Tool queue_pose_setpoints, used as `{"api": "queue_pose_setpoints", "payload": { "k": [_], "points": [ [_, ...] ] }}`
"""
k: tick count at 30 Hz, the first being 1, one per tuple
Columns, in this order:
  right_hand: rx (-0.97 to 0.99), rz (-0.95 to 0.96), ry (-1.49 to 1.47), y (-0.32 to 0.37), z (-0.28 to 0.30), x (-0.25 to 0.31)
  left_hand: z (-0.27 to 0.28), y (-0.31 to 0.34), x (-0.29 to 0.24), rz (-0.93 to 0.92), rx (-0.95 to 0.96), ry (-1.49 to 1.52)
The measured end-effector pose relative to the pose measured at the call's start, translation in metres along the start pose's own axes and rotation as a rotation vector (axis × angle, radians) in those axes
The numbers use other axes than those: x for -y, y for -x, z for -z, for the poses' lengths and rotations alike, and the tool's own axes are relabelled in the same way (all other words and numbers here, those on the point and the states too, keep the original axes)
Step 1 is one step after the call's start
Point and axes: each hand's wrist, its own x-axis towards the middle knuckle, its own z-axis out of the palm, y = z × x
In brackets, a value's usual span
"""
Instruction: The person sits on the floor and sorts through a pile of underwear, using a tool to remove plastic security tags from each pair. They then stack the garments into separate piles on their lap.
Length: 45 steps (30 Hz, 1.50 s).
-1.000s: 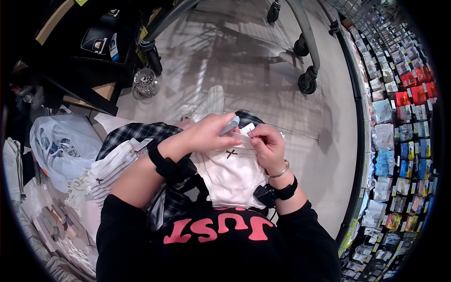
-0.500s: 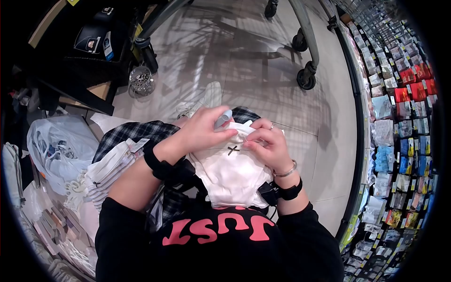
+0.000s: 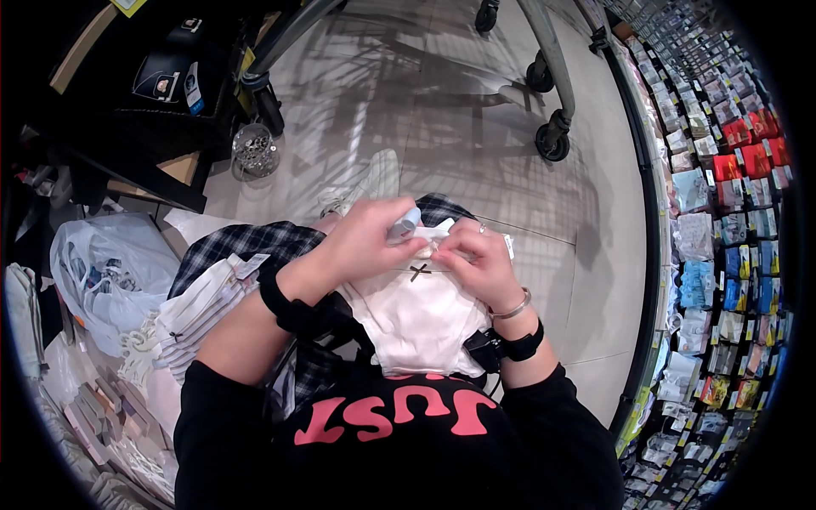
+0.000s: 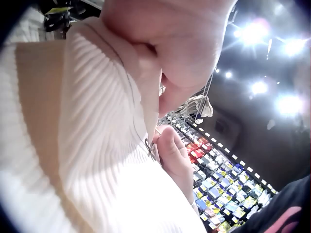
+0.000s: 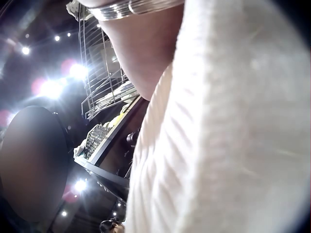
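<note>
Right grip [image 3: 480,262] pinches garment [image 3: 416,319]; shirt [image 3: 374,472] reads "JUST".

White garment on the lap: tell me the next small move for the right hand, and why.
Probably ease the right hand slightly away from the left hand: it pinches at the white garment just beyond the dark bow, so close to the left hand that the worked spot is hidden.
</note>
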Motion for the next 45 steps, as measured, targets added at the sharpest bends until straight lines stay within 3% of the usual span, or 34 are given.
{"api": "queue_pose_setpoints", "payload": {
  "k": [6,13,18,34,37,45],
  "points": [
    [-0.134,0.029,0.106,0.002,-0.010,0.000,-0.008,0.005,-0.014,-0.145,-0.016,-0.148],
    [-0.258,0.179,0.162,0.006,-0.012,0.004,-0.009,0.006,-0.011,-0.487,-0.037,-0.357],
    [-0.323,0.193,0.018,0.012,-0.015,-0.002,-0.012,0.003,-0.019,-0.606,-0.156,-0.370],
    [-0.190,0.127,0.042,0.010,-0.010,-0.002,-0.010,0.005,-0.021,-0.633,-0.120,-0.450],
    [-0.140,0.285,0.089,0.004,-0.007,0.001,-0.006,0.006,-0.023,-0.636,-0.091,-0.444],
    [-0.263,0.162,0.097,0.014,-0.011,-0.005,-0.008,0.007,-0.024,-0.657,-0.106,-0.511]
  ]
}}
